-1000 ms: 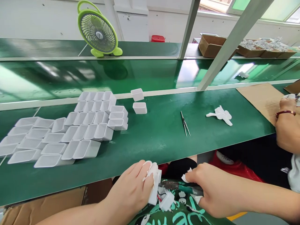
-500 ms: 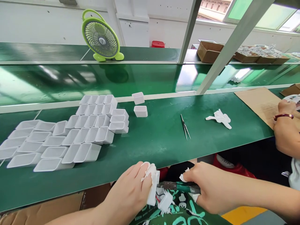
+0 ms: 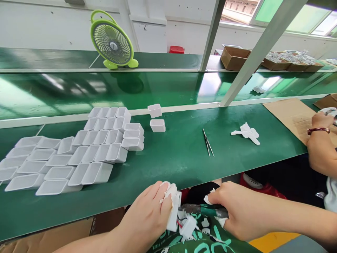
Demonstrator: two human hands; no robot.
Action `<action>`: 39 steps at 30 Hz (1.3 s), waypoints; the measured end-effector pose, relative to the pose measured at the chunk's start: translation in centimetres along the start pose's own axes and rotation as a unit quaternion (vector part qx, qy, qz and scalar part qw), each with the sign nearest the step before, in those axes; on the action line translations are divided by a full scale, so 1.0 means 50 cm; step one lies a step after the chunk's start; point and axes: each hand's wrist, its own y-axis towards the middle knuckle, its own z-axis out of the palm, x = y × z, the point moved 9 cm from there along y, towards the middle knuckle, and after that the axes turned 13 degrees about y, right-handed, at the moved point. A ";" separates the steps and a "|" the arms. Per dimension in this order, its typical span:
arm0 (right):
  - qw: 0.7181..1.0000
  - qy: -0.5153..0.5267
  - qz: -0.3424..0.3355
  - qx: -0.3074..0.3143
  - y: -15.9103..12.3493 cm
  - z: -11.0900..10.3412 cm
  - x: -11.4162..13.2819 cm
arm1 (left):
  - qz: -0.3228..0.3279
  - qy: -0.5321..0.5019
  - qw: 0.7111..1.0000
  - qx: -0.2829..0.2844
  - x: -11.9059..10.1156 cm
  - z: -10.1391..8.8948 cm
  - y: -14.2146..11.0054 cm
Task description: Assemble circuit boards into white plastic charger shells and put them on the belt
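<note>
- The left hand [image 3: 147,211] grips a white case [image 3: 173,215].
- The right hand [image 3: 234,211] grips pliers [image 3: 206,211], whose tip is at this case.
- Between both hands is a small wired part [image 3: 188,226].

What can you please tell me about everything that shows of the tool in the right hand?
The tool resembles pliers, with a dark, metal-looking head and a green and black handle, perhaps plastic or rubber. It lies nearly level above the dark green printed clothing, off the near edge of the table, head pointing left. The right hand grips the handle. The head reaches toward the white part in the left hand; contact there cannot be made out.
</note>
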 end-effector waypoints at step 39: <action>0.999 -0.035 -0.034 0.013 0.064 -0.043 0.037 | -0.003 -0.057 0.994 0.091 0.070 0.059 0.022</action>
